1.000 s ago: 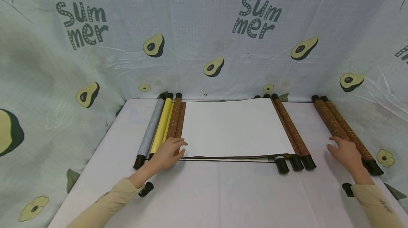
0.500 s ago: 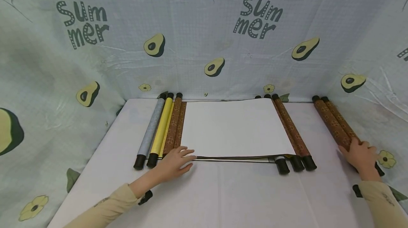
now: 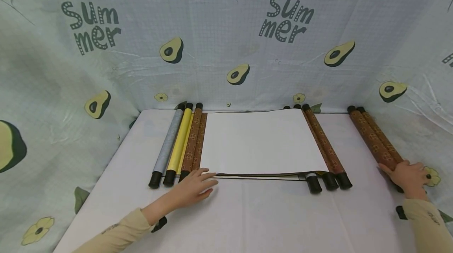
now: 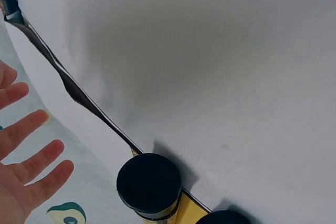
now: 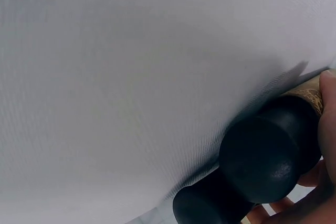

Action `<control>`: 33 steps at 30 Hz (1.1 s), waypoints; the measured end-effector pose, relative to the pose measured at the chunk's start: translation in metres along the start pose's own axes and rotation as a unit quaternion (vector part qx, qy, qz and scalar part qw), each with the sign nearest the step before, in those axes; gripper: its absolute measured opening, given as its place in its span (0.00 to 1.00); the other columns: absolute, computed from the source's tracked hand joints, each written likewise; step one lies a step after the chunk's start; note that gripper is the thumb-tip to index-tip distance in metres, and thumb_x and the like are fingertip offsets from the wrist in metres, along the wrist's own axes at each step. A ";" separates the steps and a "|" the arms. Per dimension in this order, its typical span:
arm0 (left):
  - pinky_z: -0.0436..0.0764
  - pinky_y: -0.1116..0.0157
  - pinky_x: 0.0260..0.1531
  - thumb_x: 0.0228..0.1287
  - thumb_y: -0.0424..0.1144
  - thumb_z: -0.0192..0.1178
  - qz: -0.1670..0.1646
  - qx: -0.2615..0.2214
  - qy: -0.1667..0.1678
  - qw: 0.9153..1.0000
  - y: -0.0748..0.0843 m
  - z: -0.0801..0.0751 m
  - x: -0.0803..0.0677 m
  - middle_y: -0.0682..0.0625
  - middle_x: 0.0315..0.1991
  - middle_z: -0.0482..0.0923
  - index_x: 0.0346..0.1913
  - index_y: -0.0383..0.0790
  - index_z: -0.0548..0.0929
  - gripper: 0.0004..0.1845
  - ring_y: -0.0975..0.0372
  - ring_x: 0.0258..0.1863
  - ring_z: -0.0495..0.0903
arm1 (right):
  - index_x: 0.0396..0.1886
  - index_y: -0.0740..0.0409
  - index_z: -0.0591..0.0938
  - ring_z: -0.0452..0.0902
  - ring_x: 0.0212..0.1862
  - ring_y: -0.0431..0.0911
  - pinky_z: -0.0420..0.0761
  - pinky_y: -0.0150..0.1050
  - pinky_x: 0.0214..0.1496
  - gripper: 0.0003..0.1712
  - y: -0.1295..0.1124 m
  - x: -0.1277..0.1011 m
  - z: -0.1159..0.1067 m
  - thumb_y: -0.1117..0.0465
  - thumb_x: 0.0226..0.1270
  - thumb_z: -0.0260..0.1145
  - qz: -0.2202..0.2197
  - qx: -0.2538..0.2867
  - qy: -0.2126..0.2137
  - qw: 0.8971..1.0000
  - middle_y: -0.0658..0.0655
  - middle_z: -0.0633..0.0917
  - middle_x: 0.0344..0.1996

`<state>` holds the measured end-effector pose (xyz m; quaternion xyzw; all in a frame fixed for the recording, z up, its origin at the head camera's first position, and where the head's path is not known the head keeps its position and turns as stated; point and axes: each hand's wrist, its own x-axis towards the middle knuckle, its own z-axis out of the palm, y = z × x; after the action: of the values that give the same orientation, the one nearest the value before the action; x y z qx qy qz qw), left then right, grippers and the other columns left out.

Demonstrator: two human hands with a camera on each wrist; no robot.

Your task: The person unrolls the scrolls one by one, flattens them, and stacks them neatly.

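Observation:
My left hand (image 3: pixel 194 188) lies flat on the white table cloth (image 3: pixel 247 217), fingers straight and spread, just in front of the near left corner of an unrolled white scroll (image 3: pixel 262 143). In the left wrist view the open hand (image 4: pixel 23 169) hovers beside a black end cap (image 4: pixel 149 182) and the scroll's dark edge (image 4: pixel 73 90). My right hand (image 3: pixel 407 174) grips the near end of a pair of brown patterned scrolls (image 3: pixel 371 137) at the far right. Their black caps (image 5: pixel 265 156) fill the right wrist view, with a fingertip (image 5: pixel 328 108) against one scroll.
A grey scroll (image 3: pixel 168 145), a yellow scroll (image 3: pixel 180 143) and the sheet's brown roll (image 3: pixel 194 139) lie side by side at its left. Three more rolled scrolls (image 3: pixel 323 147) lie at its right. Avocado-print cloth walls (image 3: pixel 226 48) enclose the table on three sides.
My right hand moved right and nearer, onto the near end of the far-right brown scrolls, and took hold. My left hand slid off the left brown roll onto the cloth.

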<state>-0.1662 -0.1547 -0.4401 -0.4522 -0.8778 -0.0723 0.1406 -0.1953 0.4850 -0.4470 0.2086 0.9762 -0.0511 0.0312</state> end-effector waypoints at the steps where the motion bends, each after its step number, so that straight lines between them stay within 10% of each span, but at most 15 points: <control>1: 0.74 0.53 0.47 0.57 0.40 0.58 0.005 0.005 0.002 1.000 0.000 0.001 -0.001 0.46 0.50 0.77 0.47 0.45 0.79 0.14 0.49 0.51 0.74 | 0.44 0.97 0.53 0.53 0.42 0.83 0.59 0.71 0.41 0.64 0.000 0.000 0.000 0.26 0.57 0.36 -0.004 -0.001 0.001 1.000 0.93 0.55 0.36; 13: 0.74 0.55 0.46 0.56 0.40 0.59 0.012 0.015 0.010 1.000 0.001 0.004 -0.006 0.48 0.50 0.77 0.46 0.47 0.78 0.14 0.51 0.50 0.74 | 0.29 0.88 0.61 0.65 0.31 0.75 0.65 0.60 0.33 0.47 0.004 0.002 -0.006 0.39 0.53 0.59 -0.074 -0.038 0.024 0.996 0.84 0.67 0.25; 33: 0.73 0.53 0.48 0.58 0.38 0.57 -0.012 -0.002 -0.013 1.000 -0.007 0.000 -0.009 0.47 0.51 0.76 0.50 0.45 0.77 0.15 0.49 0.52 0.72 | 0.43 0.88 0.61 0.61 0.37 0.79 0.61 0.62 0.35 0.47 -0.017 -0.025 -0.007 0.46 0.46 0.65 -0.038 0.018 0.108 0.993 0.89 0.65 0.35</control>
<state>-0.1669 -0.1654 -0.4427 -0.4433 -0.8845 -0.0697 0.1274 -0.1798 0.4604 -0.4366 0.1760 0.9800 -0.0472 -0.0806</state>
